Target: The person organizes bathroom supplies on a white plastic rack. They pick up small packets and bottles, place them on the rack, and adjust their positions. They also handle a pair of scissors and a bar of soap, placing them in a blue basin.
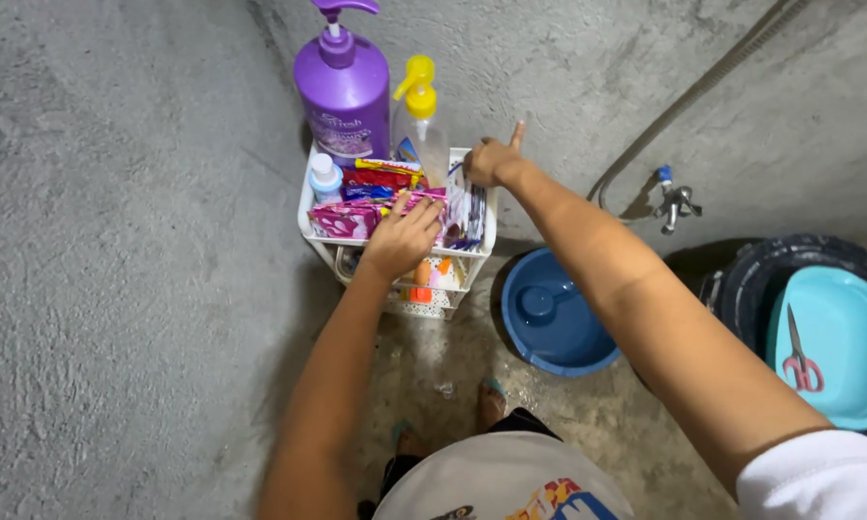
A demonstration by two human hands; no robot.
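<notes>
Your left hand lies flat, fingers loose, on the colourful sachets in the white plastic rack; your right hand pinches a clear packet.

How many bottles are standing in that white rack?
3: a big purple pump bottle at the back left, a clear spray bottle with a yellow top beside it, and a small white bottle in front. The sachets may hide more.
</notes>
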